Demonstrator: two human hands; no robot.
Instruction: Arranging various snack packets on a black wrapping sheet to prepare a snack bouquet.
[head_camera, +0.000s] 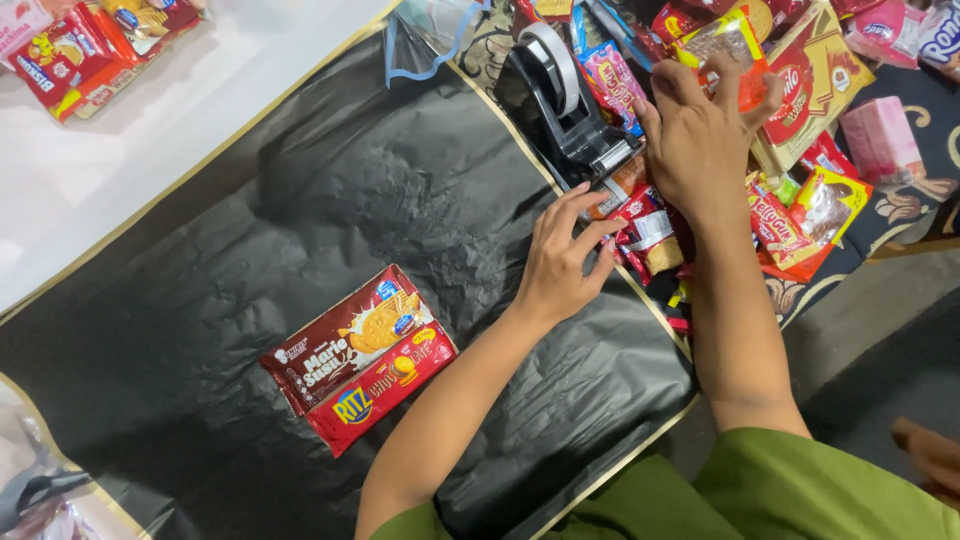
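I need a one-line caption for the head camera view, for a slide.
Both hands, left hand and right hand, reach into a pile of snack packets beside a black tape dispenser; two biscuit packs lie on black paper.

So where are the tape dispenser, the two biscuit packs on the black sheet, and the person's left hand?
tape dispenser (566, 115), head view, on its black body.
biscuit packs (358, 357), head view, where the two packs meet.
left hand (560, 265), head view, back of the hand.
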